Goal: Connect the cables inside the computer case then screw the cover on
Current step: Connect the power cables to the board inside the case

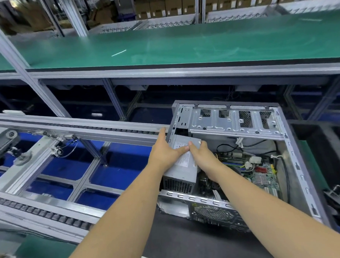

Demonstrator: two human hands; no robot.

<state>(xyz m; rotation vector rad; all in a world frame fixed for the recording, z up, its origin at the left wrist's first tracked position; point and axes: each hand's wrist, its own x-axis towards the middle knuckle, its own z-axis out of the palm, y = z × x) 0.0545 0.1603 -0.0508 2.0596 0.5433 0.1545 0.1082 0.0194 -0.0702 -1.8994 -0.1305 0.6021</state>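
Observation:
An open grey computer case [295,154] lies on its side, with no cover on it. Inside sit a grey power supply [183,168], a green motherboard [260,175] and loose black and white cables [252,161]. My left hand [165,150] grips the left side of the power supply, thumb across its top. My right hand [202,156] holds the right side of the unit, thumb on top and fingers down beside the motherboard. A silver drive cage [233,122] spans the far part of the case.
A roller conveyor frame [71,129] runs to the left over blue bins. A green-topped bench [181,44] stretches across behind the case. Dark black parts [337,199] lie right of the case. Cardboard boxes are stacked on far shelves.

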